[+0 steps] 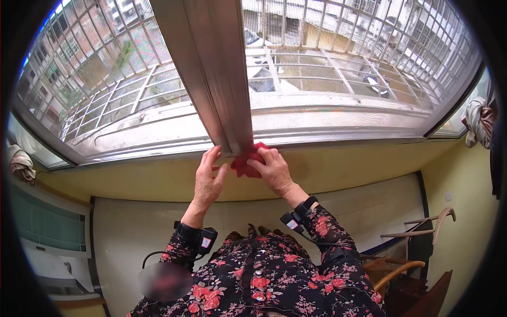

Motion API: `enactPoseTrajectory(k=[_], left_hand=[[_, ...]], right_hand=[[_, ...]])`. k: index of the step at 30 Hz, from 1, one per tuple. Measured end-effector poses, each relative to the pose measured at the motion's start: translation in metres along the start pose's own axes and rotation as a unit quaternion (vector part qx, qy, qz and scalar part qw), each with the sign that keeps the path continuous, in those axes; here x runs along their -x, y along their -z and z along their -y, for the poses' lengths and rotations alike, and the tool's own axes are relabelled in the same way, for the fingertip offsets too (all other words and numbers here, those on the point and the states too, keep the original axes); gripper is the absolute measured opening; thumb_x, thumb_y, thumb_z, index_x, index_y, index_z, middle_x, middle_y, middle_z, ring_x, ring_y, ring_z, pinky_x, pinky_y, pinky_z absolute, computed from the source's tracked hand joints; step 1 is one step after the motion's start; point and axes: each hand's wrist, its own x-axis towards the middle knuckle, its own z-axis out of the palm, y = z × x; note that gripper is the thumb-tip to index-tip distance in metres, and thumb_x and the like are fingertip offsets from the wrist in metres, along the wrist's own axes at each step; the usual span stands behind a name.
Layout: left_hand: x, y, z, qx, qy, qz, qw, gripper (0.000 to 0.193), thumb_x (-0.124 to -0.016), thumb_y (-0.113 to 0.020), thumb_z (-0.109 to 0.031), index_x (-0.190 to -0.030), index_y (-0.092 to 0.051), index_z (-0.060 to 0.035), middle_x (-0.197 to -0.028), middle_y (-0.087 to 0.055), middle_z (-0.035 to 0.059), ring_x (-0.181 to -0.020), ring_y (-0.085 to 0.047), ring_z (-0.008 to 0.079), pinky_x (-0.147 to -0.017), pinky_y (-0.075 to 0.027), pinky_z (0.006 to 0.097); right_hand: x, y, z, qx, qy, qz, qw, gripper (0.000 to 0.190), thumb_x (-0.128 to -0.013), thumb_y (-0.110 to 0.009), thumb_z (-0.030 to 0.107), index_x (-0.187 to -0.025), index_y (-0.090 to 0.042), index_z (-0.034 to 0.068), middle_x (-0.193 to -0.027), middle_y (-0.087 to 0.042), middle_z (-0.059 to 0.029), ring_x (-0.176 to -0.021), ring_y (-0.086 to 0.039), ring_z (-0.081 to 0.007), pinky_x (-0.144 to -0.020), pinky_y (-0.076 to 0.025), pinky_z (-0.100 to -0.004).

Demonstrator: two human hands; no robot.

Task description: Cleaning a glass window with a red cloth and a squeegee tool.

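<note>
Ahead of me stands a metal window frame with a broad vertical post [222, 79] between two screened panes. My right hand [273, 168] grips a crumpled red cloth [247, 164] at the foot of this post, by the window's bottom rail [336, 139]. Just left of the post's foot is my left hand [209, 176], its fingers bent and apart, with nothing in it; its fingertips are close to the frame, and whether they touch it I cannot tell. Part of the cloth lies hidden behind my right fingers.
Outside the panes is a metal security grille [309, 71]. Tied curtains [479, 121] hang at both sides. Wooden chairs [400, 273] stand at the lower right, and a cabinet with green glass [51, 222] at the left. Below the window runs a yellow wall [336, 166].
</note>
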Motion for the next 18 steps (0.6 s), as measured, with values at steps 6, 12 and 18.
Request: enactPoseTrajectory(k=[6,12,18], left_hand=[[0.001,-0.009,0.034,0.116,0.042,-0.012,0.992,0.047,-0.086,-0.055,-0.004,-0.13,-0.039,-0.0024,-0.125,-0.049,0.0121,-0.105,-0.056,0.0202,-0.076,-0.052,0.0288],[0.014,-0.02,0.046,0.093,0.05,-0.001,0.994,0.041,-0.087,-0.056,-0.009,-0.126,-0.044,-0.0036,-0.1,-0.063,0.0073,-0.092,-0.06,0.0139,-0.076,-0.049,0.0285],[0.025,-0.024,0.038,0.272,0.317,0.124,0.9,0.041,-0.089,-0.056,-0.034,-0.121,-0.047,-0.01,-0.109,-0.058,0.0057,-0.091,-0.061,0.0191,-0.073,-0.049,0.0305]], right_hand=[[-0.113,0.075,0.026,-0.004,0.044,-0.246,0.968,0.034,-0.067,-0.065,0.022,-0.102,-0.064,0.019,-0.108,-0.049,-0.0094,-0.087,-0.053,-0.0258,-0.068,-0.049,-0.0318],[-0.071,0.02,0.008,0.094,0.124,-0.152,0.976,0.029,-0.07,-0.059,0.019,-0.099,-0.063,0.019,-0.109,-0.05,-0.0095,-0.089,-0.053,-0.0256,-0.069,-0.05,-0.0358],[-0.005,-0.036,0.029,-0.081,-0.087,0.035,0.992,0.033,-0.07,-0.059,0.011,-0.102,-0.062,0.015,-0.105,-0.05,-0.0106,-0.094,-0.053,-0.0277,-0.073,-0.049,-0.0366]])
